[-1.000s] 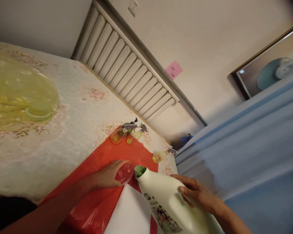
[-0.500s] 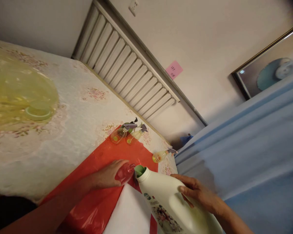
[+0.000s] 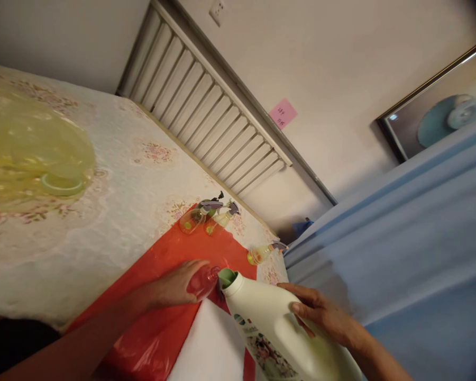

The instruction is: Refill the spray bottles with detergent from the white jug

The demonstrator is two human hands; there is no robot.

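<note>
Over red sheeting [image 3: 168, 262], see-through bottle [image 3: 200, 284] in left hand's [image 3: 178, 284] grasp; alongside, cream jug [image 3: 257, 307], right hand [image 3: 323, 312] gripping its handle

one small, rounded, see-through plastic bottle [image 3: 201, 284] in the left hand [image 3: 178, 284]; one large cream plastic jug [image 3: 257, 299] in the right hand [image 3: 323, 313]; at least three clear, grey-triggered plastic spray bottles [image 3: 257, 255] beyond both hands.

Bag [image 3: 35, 140] at left on tablecloth [image 3: 119, 211] (radiator [image 3: 211, 108] behind); spray bottles [image 3: 217, 224] beyond the held bottle [image 3: 201, 284], jug [image 3: 267, 304] to its right.
</note>
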